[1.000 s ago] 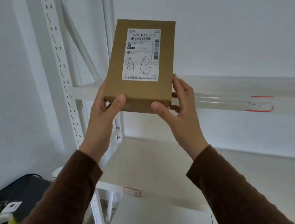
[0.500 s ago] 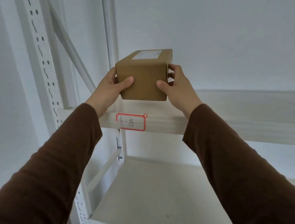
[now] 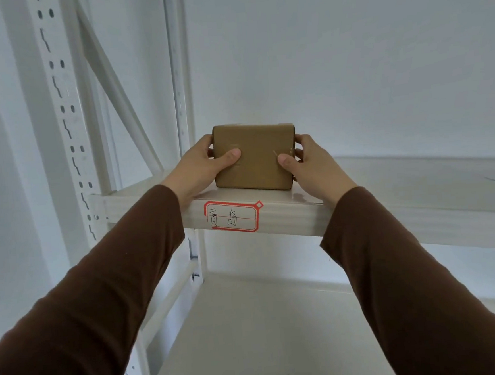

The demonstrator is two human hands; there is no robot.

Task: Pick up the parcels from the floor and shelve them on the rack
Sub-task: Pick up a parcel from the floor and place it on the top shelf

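A brown cardboard parcel rests flat on the upper shelf of the white metal rack, near its left end. My left hand grips the parcel's left side, thumb on the near face. My right hand holds the right side the same way. The parcel's label side faces up and is hidden from here. A red-bordered handwritten tag is stuck on the shelf's front edge just below the parcel.
The rack's perforated left upright and a diagonal brace stand left of the parcel. The upper shelf stretches bare to the right. A lower shelf lies beneath. A white wall is behind.
The parcel went from held upright with its label toward me to lying flat, then down onto the upper shelf. Both hands stayed on its sides throughout.
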